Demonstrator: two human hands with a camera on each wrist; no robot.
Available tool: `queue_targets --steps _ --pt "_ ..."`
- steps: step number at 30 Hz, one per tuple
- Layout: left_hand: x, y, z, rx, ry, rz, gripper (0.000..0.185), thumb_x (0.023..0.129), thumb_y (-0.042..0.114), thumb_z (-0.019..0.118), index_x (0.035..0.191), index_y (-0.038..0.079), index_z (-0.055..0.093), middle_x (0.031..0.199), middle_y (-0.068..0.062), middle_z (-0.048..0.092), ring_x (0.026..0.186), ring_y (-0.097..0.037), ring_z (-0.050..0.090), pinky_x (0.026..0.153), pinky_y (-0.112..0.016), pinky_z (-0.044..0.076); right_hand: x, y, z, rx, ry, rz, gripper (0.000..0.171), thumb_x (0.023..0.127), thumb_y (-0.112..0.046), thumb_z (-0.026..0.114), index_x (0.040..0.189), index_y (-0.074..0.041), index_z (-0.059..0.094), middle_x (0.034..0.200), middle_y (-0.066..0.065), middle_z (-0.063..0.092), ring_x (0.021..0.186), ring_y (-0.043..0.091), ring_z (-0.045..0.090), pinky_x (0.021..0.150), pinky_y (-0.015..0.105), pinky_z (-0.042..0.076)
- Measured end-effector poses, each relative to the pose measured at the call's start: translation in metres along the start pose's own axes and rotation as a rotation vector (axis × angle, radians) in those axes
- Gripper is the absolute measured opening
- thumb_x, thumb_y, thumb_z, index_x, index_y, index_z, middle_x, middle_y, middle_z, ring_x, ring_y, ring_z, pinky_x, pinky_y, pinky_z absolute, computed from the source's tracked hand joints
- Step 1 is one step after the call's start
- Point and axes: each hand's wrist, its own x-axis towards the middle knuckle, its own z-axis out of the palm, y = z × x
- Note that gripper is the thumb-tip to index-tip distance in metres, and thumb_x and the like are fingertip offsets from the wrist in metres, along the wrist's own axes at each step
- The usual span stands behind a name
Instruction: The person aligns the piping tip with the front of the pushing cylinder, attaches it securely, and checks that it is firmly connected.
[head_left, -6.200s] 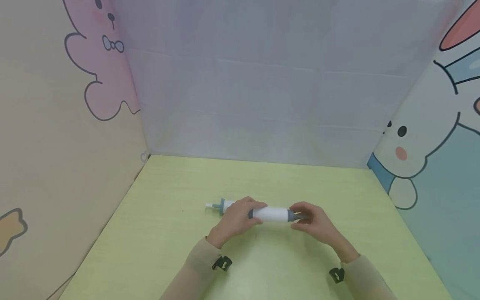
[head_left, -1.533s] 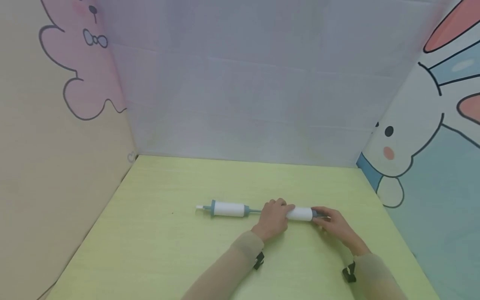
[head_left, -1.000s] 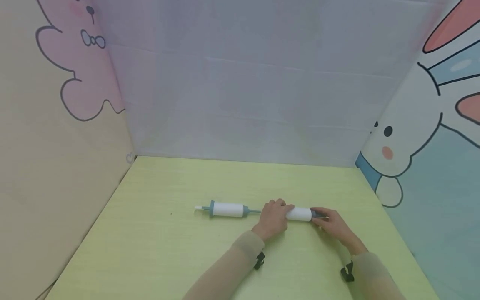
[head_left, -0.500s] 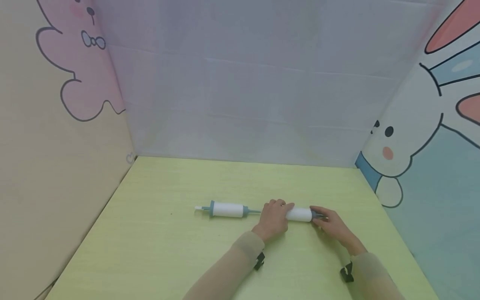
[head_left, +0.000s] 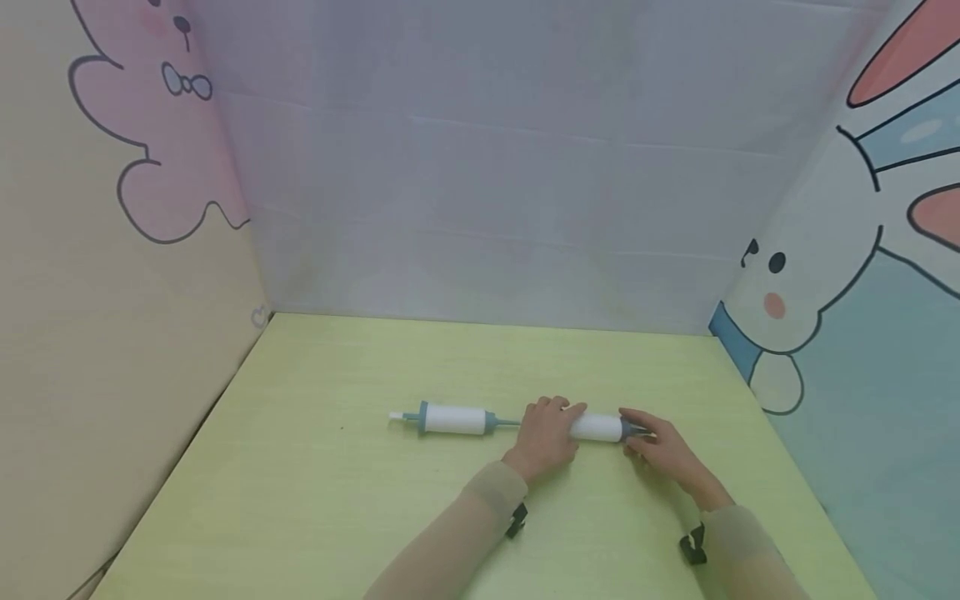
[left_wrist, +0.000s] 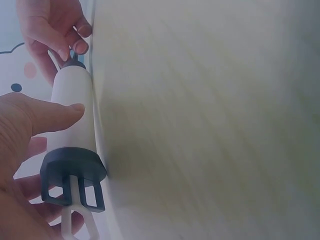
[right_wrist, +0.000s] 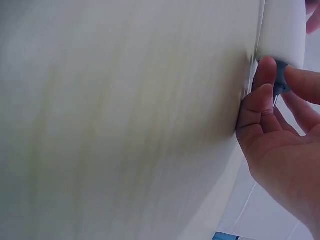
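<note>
Two syringe-like tubes with white barrels and blue-grey end pieces lie roughly in line. My left hand grips the barrel of the right tube, thumb on one side and fingers behind. In the left wrist view a dark looped flange and a pale plunger handle stick out at the near end. My right hand pinches the dark tapered end of the same tube between thumb and fingertips. The left tube lies untouched, its thin blue-grey tip running up to my left hand, which hides the tip's end.
The pale yellow-green table lies under both tubes. A plain pale wall rises behind it. On either side stand walls with cartoon animals, a pink bear and a white rabbit.
Since the oldest frame, both hands and the held tube have shifted right, uncovering more of the left tube. Over the last second the hands have hardly moved; my right fingers spread slightly.
</note>
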Motion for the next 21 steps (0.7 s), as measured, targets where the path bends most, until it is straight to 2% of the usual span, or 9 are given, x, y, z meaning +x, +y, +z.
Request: queue_targets --steps 5,14,18,21 --pt "0.0 -0.001 -0.002 0.017 -0.01 -0.003 0.055 0.081 0.03 0.068 0.133 0.027 0.052 0.123 0.001 0.057 0.107 -0.019 0.054 0.084 -0.035 0.044 0.001 -0.001 0.0 0.011 0.003 0.003 0.053 0.09 -0.004 0.056 0.14 0.0 0.039 0.14 0.025 0.039 0.1 0.03 0.056 0.068 0.027 0.047" --pt "0.0 -0.003 -0.005 0.019 -0.022 -0.032 0.06 0.079 0.039 0.071 0.134 0.028 0.05 0.128 0.001 0.055 0.111 -0.02 0.052 0.086 -0.036 0.044 0.003 -0.002 0.001 0.012 -0.01 0.02 0.053 0.09 -0.005 0.055 0.141 -0.001 0.038 0.137 0.024 0.042 0.093 0.027 0.059 0.065 0.029 0.047" --pt "0.001 -0.005 -0.009 0.033 -0.018 -0.044 0.067 0.077 0.047 0.072 0.136 0.029 0.048 0.131 0.0 0.053 0.114 -0.021 0.051 0.088 -0.037 0.044 0.005 -0.002 -0.001 -0.063 0.015 -0.021 0.051 0.091 -0.005 0.055 0.139 0.0 0.041 0.138 0.025 0.042 0.105 0.034 0.054 0.074 0.035 0.049" --pt "0.002 -0.008 -0.014 0.035 0.004 -0.046 0.07 0.076 0.051 0.071 0.137 0.028 0.046 0.132 -0.001 0.053 0.114 -0.022 0.051 0.088 -0.037 0.044 0.007 -0.003 -0.003 -0.128 0.042 -0.057 0.049 0.091 -0.003 0.053 0.138 0.001 0.041 0.14 0.026 0.04 0.121 0.04 0.045 0.086 0.046 0.047"
